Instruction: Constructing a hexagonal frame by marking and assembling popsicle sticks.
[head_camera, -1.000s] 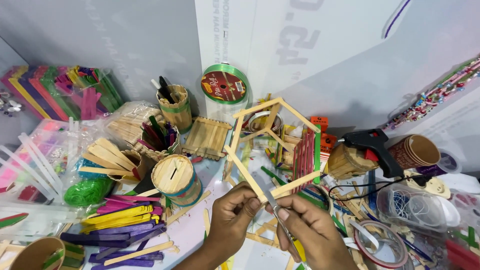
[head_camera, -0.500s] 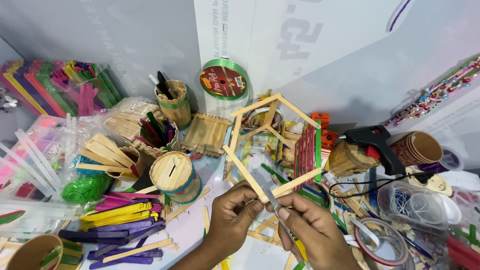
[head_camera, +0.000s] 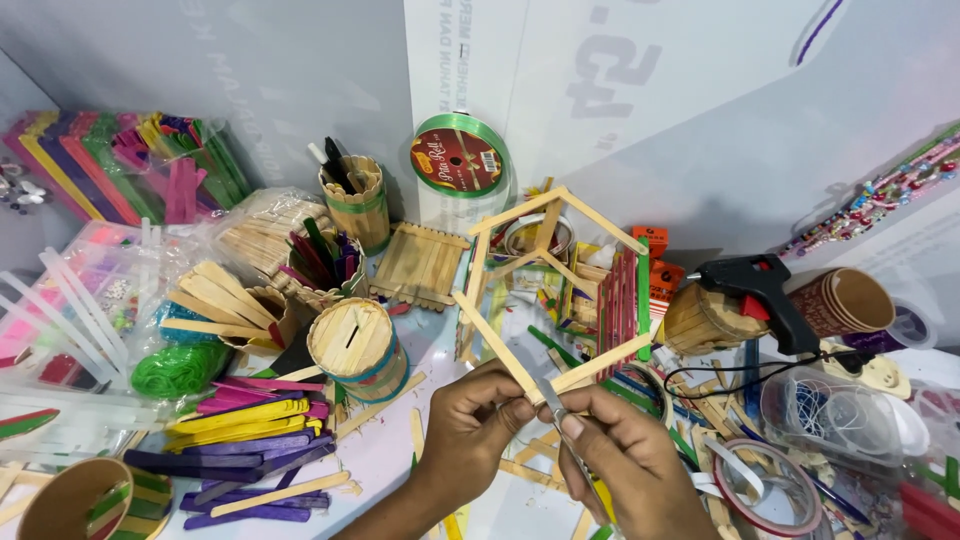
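Nearest, both hands meet low in the centre of the view. Left hand (head_camera: 470, 425) curled, fingertips pinched on the bottom corner of the stick frame (head_camera: 545, 290), a hexagon-like outline of plain wooden craft sticks standing tilted on the cluttered table (head_camera: 385, 455). Right hand (head_camera: 625, 455) closed around the handles of small metal scissors (head_camera: 550, 395), blades pointing up-left and touching the frame's lower edge right at that corner. Whether the blades are parted, cannot tell.

Left of the hands: loose pile of purple, yellow and pink craft sticks (head_camera: 245, 440), flat on the table. Bottom left corner, paper cup (head_camera: 85, 500) with green sticks inside. Just above the pile, round stick-built money box (head_camera: 355, 345) with a slot on top, teal band round it. Green netted bundle (head_camera: 180, 368) beside it, clear glue-gun rods (head_camera: 70, 320) further left.

Right of the hands: tape roll (head_camera: 765, 485), clear plastic container (head_camera: 835, 410) with wire bits, black cable.

Mid distance: flat raft of plain sticks (head_camera: 420, 265), cup holding dark sticks (head_camera: 325, 262), black glue gun (head_camera: 755, 285) resting on a stick barrel, stacked brown paper cups (head_camera: 850, 300) lying on their side.

Far: stick-clad pen holder (head_camera: 355, 200), green ribbon spool (head_camera: 458, 155) leaning against the white wall board, packs of coloured sticks (head_camera: 120, 165) top left, bead strings (head_camera: 880, 195) top right.
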